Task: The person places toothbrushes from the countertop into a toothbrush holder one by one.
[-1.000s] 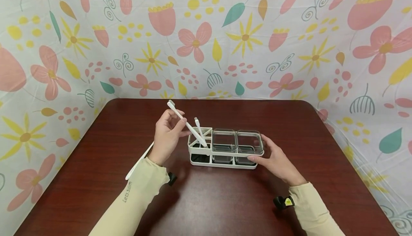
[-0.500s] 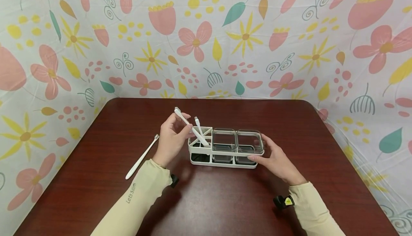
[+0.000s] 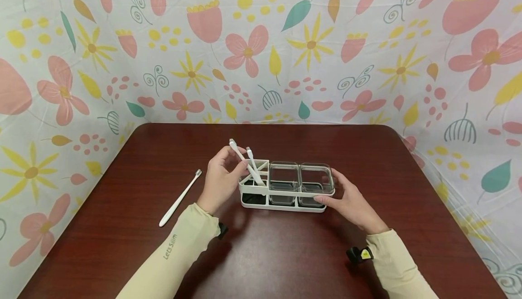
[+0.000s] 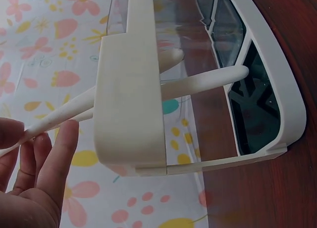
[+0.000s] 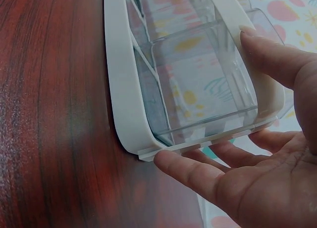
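My left hand (image 3: 220, 179) pinches a white toothbrush (image 4: 203, 84) between thumb and fingers. The brush tilts with its head up, and its handle passes through the upper frame of the white toothbrush holder (image 3: 254, 190). In the left wrist view the handle's tip is at the dark base. A second white toothbrush (image 3: 250, 155) leans in the same divided left section. Around the holder's right end, my right hand (image 3: 350, 201) grips with the thumb on the upper band (image 5: 233, 10) and the fingers along the end. Two clear cups (image 3: 284, 176) sit in the holder's other sections.
A third white toothbrush (image 3: 179, 199) lies on the dark red wooden table (image 3: 261, 253), left of my left hand. Behind the table's far edge hangs a flower-patterned cloth (image 3: 261, 90).
My left hand has moved right and a little down, lowering the toothbrush further into the holder. The toothbrush lying on the table is now fully uncovered. My right hand has stayed in place.
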`<state>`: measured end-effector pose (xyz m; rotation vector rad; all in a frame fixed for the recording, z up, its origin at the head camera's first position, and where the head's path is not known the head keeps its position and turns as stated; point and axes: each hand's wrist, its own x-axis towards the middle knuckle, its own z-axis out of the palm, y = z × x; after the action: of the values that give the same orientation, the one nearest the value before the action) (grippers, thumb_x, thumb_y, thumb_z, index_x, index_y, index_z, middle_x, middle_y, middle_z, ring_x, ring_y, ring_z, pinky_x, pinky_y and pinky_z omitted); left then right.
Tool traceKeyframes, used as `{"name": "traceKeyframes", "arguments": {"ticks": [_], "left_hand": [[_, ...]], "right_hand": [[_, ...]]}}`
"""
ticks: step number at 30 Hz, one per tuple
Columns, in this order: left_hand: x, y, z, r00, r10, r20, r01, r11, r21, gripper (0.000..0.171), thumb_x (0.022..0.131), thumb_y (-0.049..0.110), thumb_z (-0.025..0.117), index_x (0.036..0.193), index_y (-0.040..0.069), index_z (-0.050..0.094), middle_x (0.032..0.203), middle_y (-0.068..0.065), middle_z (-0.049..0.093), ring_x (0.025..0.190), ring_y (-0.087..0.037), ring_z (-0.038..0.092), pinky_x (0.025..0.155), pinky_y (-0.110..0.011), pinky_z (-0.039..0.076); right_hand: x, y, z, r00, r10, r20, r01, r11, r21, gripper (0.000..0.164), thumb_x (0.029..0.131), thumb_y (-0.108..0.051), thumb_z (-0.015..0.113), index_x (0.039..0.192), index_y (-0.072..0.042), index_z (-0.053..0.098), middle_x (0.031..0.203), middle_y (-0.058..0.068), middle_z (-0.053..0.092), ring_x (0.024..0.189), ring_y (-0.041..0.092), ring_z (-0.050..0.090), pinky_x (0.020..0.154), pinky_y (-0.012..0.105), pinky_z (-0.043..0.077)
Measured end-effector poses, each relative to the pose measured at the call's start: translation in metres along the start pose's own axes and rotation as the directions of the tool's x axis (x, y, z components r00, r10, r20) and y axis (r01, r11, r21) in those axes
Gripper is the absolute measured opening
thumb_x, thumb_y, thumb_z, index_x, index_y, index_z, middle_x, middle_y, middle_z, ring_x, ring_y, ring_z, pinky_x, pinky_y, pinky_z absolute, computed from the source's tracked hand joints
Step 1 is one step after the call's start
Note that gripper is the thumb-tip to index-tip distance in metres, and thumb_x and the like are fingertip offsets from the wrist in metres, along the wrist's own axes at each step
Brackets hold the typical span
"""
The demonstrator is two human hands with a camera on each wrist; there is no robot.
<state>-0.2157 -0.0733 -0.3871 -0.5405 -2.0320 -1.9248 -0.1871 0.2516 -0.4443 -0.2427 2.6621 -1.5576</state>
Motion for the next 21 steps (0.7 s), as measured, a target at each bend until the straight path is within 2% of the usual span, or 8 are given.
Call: {"name": "traceKeyframes", "arguments": {"ticks": [4,7,15,21], "left_hand": [[-0.0008,0.0002,0.0032,0.999,0.034,-0.030,-0.030,0.994,0.103,0.019,0.084,-0.012,0.069,0.100,-0.006,0.060,0.088,-0.020,0.063,0.079,-0.028,0.064,0.067,-0.028,0.055],[-0.0019,-0.0017,0.0046,0.997,0.060,-0.040,-0.053,0.984,0.168,0.021,0.082,-0.011,0.072,0.097,-0.007,0.058,0.087,-0.020,0.063,0.077,-0.028,0.062,0.066,-0.025,0.047],[-0.0048,-0.0044,0.0065,0.996,0.087,-0.033,-0.077,0.968,0.237,0.020,0.081,-0.008,0.076,0.091,-0.001,0.059,0.082,-0.012,0.064,0.074,-0.022,0.066,0.066,-0.032,0.052],[-0.0069,-0.0078,0.0074,0.991,0.133,-0.029,-0.120,0.953,0.277,0.019,0.081,-0.005,0.075,0.087,0.003,0.060,0.079,-0.006,0.063,0.070,-0.016,0.063,0.060,-0.043,0.048]], "right_hand": [[0.0002,0.0006,0.0001,1.000,0.000,0.001,0.000,1.000,0.005,0.092,0.085,-0.028,0.081,0.155,-0.005,0.025,0.130,0.020,0.054,0.113,0.033,0.057,0.082,0.029,0.051],[0.0001,0.0003,-0.0001,1.000,0.004,0.001,-0.004,1.000,0.002,0.093,0.085,-0.029,0.081,0.155,-0.005,0.024,0.131,0.020,0.054,0.114,0.033,0.057,0.082,0.029,0.050],[-0.0002,-0.0001,-0.0001,1.000,0.006,0.001,-0.006,1.000,-0.003,0.093,0.085,-0.029,0.081,0.155,-0.005,0.024,0.130,0.019,0.054,0.114,0.034,0.057,0.083,0.030,0.051],[0.0003,0.0005,0.0004,1.000,-0.004,0.000,0.004,1.000,0.003,0.092,0.085,-0.026,0.080,0.155,-0.005,0.024,0.131,0.021,0.054,0.113,0.034,0.058,0.082,0.029,0.051]]}}
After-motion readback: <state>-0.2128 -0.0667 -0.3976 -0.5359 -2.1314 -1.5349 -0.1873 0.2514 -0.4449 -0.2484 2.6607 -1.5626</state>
